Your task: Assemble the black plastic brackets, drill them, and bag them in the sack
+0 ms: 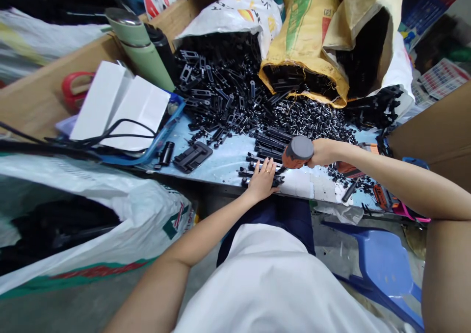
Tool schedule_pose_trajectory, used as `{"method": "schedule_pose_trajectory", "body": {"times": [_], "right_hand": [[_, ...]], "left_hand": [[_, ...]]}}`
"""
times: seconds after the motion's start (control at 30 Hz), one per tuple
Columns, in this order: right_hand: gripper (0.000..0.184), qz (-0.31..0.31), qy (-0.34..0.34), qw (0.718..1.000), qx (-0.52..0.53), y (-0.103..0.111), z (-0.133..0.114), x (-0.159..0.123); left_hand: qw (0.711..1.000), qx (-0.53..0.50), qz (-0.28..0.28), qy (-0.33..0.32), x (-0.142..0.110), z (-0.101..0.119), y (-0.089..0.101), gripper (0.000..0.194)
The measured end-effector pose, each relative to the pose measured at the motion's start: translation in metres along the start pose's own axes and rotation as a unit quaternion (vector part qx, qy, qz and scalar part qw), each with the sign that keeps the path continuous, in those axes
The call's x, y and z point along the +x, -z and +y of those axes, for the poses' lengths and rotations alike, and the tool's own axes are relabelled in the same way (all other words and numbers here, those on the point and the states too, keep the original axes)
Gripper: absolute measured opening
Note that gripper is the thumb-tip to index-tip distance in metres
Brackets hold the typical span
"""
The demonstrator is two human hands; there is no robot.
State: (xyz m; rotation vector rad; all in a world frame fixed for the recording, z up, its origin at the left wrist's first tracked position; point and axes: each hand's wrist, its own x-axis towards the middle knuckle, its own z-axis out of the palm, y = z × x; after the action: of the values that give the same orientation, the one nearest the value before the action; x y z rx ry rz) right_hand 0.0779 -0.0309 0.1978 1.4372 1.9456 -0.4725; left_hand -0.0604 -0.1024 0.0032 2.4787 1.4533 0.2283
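My right hand [321, 152] is wrapped round the handle of an orange and black power screwdriver [297, 151]. The tool's front end points down toward the row of long black plastic parts [270, 144] lying side by side near the table's front edge. My left hand [262, 178] lies over the nearest of these parts with its fingers stretched out, a ring on one finger. It presses on them without wrapping round them. Where the tool's tip meets the part is hard to make out beside my left fingers.
Behind the row lie heaps of small black plastic pieces [221, 95] and screws [309, 119]. A yellow sack [301, 34] stands at the back. To the left are a green bottle [142, 53] and a blue tray [162, 139]. A blue chair [386, 259] stands at right.
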Motion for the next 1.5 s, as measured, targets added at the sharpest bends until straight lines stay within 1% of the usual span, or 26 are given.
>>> {"method": "schedule_pose_trajectory", "body": {"times": [0.1, 0.2, 0.37, 0.43, 0.53, 0.67, 0.77, 0.87, 0.93, 0.97, 1.0, 1.07, 1.1, 1.17, 1.23, 1.3, 1.33, 1.4, 1.43, 1.5], "right_hand": [[0.018, -0.014, -0.004, 0.999, -0.038, -0.001, -0.006, 0.006], [0.022, -0.024, -0.017, 0.998, -0.062, -0.001, -0.014, 0.003], [0.028, 0.021, 0.002, 0.995, -0.101, -0.004, -0.018, -0.018], [0.026, 0.018, 0.021, 0.995, -0.096, -0.006, -0.018, -0.023], [0.024, -0.001, 0.033, 0.997, -0.067, -0.009, -0.020, -0.020], [0.023, -0.029, 0.035, 0.998, -0.039, -0.014, -0.028, -0.012], [0.024, -0.019, 0.058, 0.998, -0.006, -0.023, -0.028, -0.014], [0.023, 0.021, 0.061, 0.996, 0.068, -0.043, -0.010, -0.023], [0.025, 0.044, 0.060, 0.983, 0.169, -0.065, 0.013, -0.032], [0.027, 0.050, 0.051, 0.969, 0.235, -0.077, 0.028, -0.037], [0.029, 0.056, 0.035, 0.950, 0.306, -0.089, 0.043, -0.042], [0.033, 0.087, -0.018, 0.897, 0.433, -0.111, 0.078, -0.050], [0.035, 0.118, -0.054, 0.869, 0.478, -0.119, 0.097, -0.054], [0.039, 0.201, -0.137, 0.811, 0.533, -0.132, 0.136, -0.058], [0.038, 0.262, -0.244, 0.750, 0.556, -0.140, 0.175, -0.059], [0.033, 0.287, -0.350, 0.692, 0.563, -0.145, 0.209, -0.056], [0.031, 0.291, -0.391, 0.665, 0.566, -0.147, 0.223, -0.054], [0.028, 0.291, -0.434, 0.627, 0.577, -0.153, 0.246, -0.049], [0.026, 0.291, -0.439, 0.616, 0.585, -0.156, 0.255, -0.046], [0.021, 0.289, -0.433, 0.606, 0.602, -0.162, 0.266, -0.041]], "left_hand": [[1.000, -0.006, 0.008, -0.003, 0.001, -0.001, 0.000, 0.083], [1.000, -0.006, 0.009, -0.005, 0.002, -0.002, 0.000, 0.081], [1.000, -0.013, 0.022, -0.012, 0.001, -0.001, -0.001, 0.079], [0.999, -0.021, 0.027, -0.014, 0.000, 0.000, -0.001, 0.079], [0.999, -0.035, 0.034, -0.014, -0.001, -0.001, -0.001, 0.073], [0.998, -0.040, 0.035, -0.033, -0.004, -0.003, -0.003, 0.060], [0.998, -0.028, 0.034, -0.051, -0.006, -0.004, -0.006, 0.057], [0.998, -0.001, 0.043, -0.048, -0.006, -0.005, -0.010, 0.063], [0.998, 0.022, 0.050, -0.040, -0.006, -0.006, -0.013, 0.069], [0.997, 0.033, 0.052, -0.037, -0.006, -0.006, -0.015, 0.071], [0.997, 0.043, 0.051, -0.036, -0.006, -0.006, -0.017, 0.072], [0.996, 0.057, 0.050, -0.038, -0.006, -0.007, -0.020, 0.074], [0.996, 0.060, 0.051, -0.039, -0.007, -0.007, -0.021, 0.074], [0.995, 0.062, 0.057, -0.043, -0.008, -0.008, -0.022, 0.073], [0.995, 0.062, 0.063, -0.047, -0.008, -0.009, -0.023, 0.073], [0.994, 0.061, 0.070, -0.052, -0.008, -0.010, -0.024, 0.073], [0.994, 0.061, 0.073, -0.053, -0.008, -0.010, -0.025, 0.073], [0.994, 0.057, 0.078, -0.057, -0.007, -0.010, -0.027, 0.074], [0.994, 0.053, 0.079, -0.060, -0.007, -0.010, -0.027, 0.076], [0.993, 0.040, 0.083, -0.071, -0.008, -0.012, -0.026, 0.075]]}}
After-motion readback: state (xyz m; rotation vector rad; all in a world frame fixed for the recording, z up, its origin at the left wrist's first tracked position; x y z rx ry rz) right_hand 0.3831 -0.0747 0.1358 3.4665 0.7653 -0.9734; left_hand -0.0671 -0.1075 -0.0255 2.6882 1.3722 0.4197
